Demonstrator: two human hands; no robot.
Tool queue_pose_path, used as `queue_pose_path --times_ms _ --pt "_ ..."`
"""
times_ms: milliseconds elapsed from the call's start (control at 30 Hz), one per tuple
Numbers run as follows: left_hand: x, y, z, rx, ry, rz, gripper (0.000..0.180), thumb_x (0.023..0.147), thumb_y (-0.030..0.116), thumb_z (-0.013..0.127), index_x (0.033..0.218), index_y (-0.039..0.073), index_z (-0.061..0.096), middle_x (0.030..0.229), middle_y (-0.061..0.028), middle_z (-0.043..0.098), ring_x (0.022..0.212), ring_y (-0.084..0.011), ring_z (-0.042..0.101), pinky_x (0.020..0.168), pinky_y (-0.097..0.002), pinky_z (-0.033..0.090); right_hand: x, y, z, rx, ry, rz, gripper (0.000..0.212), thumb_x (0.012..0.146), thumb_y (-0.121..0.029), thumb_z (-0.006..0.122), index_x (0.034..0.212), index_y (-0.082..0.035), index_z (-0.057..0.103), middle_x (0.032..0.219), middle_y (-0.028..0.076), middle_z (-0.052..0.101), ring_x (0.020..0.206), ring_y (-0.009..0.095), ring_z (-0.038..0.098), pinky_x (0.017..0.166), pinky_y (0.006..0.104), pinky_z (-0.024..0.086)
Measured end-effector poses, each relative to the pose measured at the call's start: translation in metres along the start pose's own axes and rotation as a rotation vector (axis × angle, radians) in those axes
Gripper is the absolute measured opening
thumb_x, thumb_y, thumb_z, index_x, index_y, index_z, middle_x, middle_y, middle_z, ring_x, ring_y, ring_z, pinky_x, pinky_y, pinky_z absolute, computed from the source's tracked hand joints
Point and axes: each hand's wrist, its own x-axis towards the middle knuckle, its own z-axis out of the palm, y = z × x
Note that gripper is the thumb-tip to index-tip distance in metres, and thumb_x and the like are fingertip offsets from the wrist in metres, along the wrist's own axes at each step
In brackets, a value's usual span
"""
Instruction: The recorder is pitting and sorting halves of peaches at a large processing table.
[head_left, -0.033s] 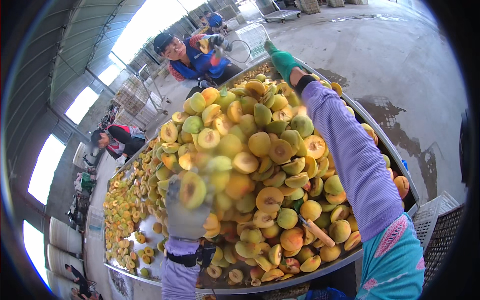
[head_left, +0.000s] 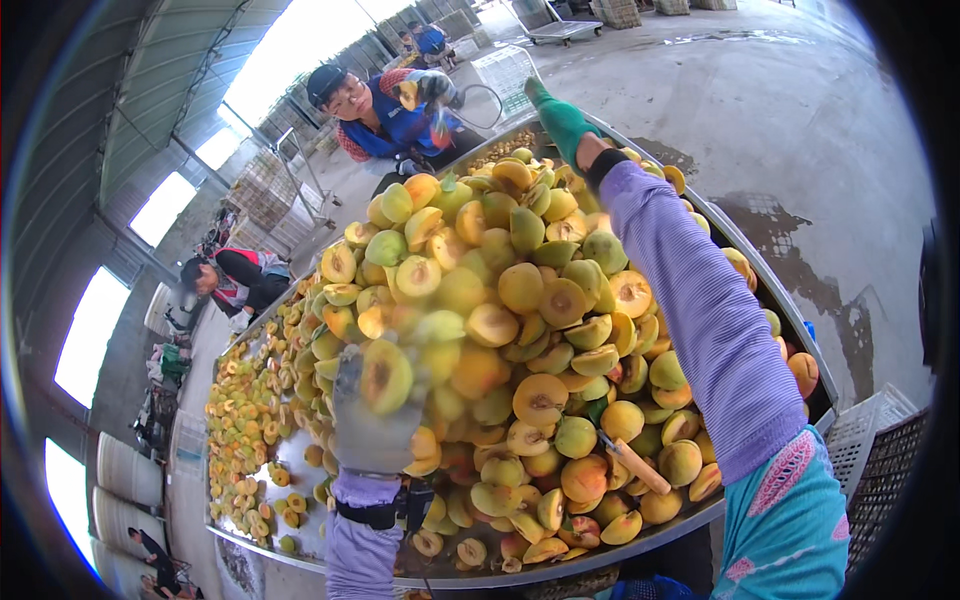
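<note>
A large heap of yellow-green peaches (head_left: 520, 288), many cut in half, fills the metal table before me. My left hand (head_left: 372, 432), in a grey glove, is at the heap's near left side, with its fingers around a peach half (head_left: 387, 377) whose cut face shows. My right arm reaches forward over the heap's right side. Its green-gloved right hand (head_left: 566, 122) is stretched out past the far rim with nothing seen in it; the separate fingers are hard to make out. A wooden-handled knife (head_left: 637, 466) lies on the peaches at the near right.
A co-worker in blue (head_left: 385, 115) at the far side holds a peach piece. Another person (head_left: 235, 282) works at the left edge. The table's metal rim (head_left: 745, 240) runs along the right; crates (head_left: 868, 440) stand beside it. A smear blurs the middle.
Very little differs. My right hand has shifted slightly up and left, and the far co-worker's raised hand has moved a little.
</note>
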Motion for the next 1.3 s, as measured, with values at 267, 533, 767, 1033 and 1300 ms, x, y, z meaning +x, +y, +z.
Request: queue_pose_path --times_ms 267,533,767,1033,1300 --pt "-0.012 -0.007 0.018 -0.167 0.028 0.012 0.043 0.09 0.039 0.053 0.115 0.004 0.058 0.099 -0.0108 0.064 0.08 -0.0266 0.062 0.06 -0.0302 0.054 -0.15 -0.033 0.071 -0.691 -0.185 -0.577 0.026 0.087 -0.023 0.053 0.107 -0.007 0.06 0.097 0.017 0.064 0.086 0.035 0.061 0.077 0.0431 0.047" --pt "-0.059 -0.004 0.008 -0.368 -0.134 -0.161 0.053 0.086 0.046 0.057 0.12 0.005 0.054 0.109 -0.0151 0.061 0.092 -0.0301 0.062 0.07 -0.036 0.056 -0.171 -0.026 0.018 -0.764 -0.124 -1.002 0.025 0.082 -0.021 0.055 0.104 -0.012 0.063 0.089 0.013 0.064 0.084 0.035 0.06 0.076 0.0433 0.047" --pt "-0.128 -0.023 -0.002 0.552 -0.023 0.453 0.046 0.072 -0.004 0.072 0.114 -0.005 0.054 0.097 -0.0085 0.066 0.091 -0.0151 0.064 0.082 -0.0278 0.052 -0.18 -0.062 0.002 -1.265 -0.339 -1.312 0.017 0.077 -0.023 0.06 0.084 -0.01 0.067 0.082 0.011 0.065 0.076 0.031 0.062 0.067 0.0413 0.047" --pt "-0.206 -0.025 -0.023 -0.609 -0.188 -0.111 0.044 0.084 -0.003 0.059 0.127 -0.004 0.046 0.121 -0.014 0.056 0.104 -0.0207 0.059 0.089 -0.0305 0.05 -0.41 -0.075 -0.055 -0.125 -0.63 -0.113 0.027 0.09 -0.028 0.059 0.105 -0.007 0.054 0.067 0.004 0.057 0.056 0.015 0.055 0.049 0.0273 0.044" --pt "-0.24 -0.068 -0.057 0.016 -0.104 0.094 0.05 0.093 0.038 0.047 0.127 0.001 0.047 0.109 -0.0157 0.061 0.093 -0.0283 0.062 0.078 -0.0387 0.052 -0.527 -0.084 -0.086 -0.043 -0.936 0.3 0.043 0.093 -0.044 0.052 0.105 -0.003 0.057 0.064 0.004 0.057 0.046 0.011 0.053 0.04 0.0234 0.042"
